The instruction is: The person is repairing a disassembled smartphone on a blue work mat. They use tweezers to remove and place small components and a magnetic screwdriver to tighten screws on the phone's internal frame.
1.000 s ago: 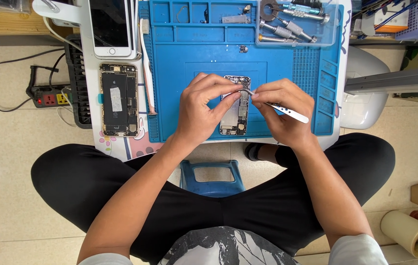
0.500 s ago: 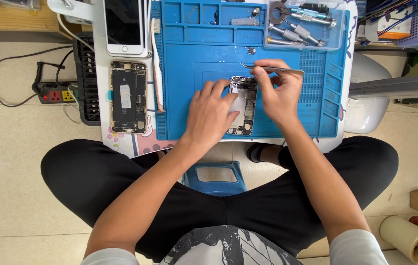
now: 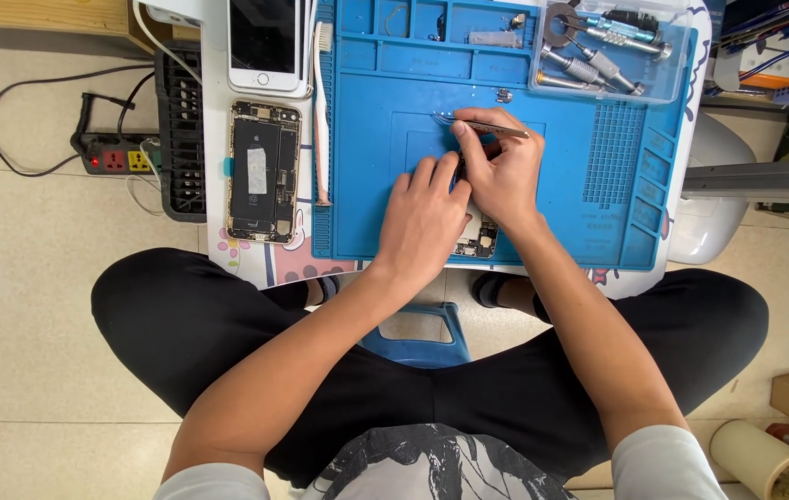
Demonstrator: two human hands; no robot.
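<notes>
Overhead, both hands (image 3: 468,199) work on a blue mat (image 3: 561,199) above tiled floor (image 3: 24,306).

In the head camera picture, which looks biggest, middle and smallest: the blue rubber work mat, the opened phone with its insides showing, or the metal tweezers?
1. The blue rubber work mat looks by far the largest.
2. The opened phone with its insides showing comes next.
3. The thin metal tweezers, held in the right hand, look smallest.

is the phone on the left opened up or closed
Opened up: the phone beside the blue mat lies with battery and circuitry exposed.
</notes>
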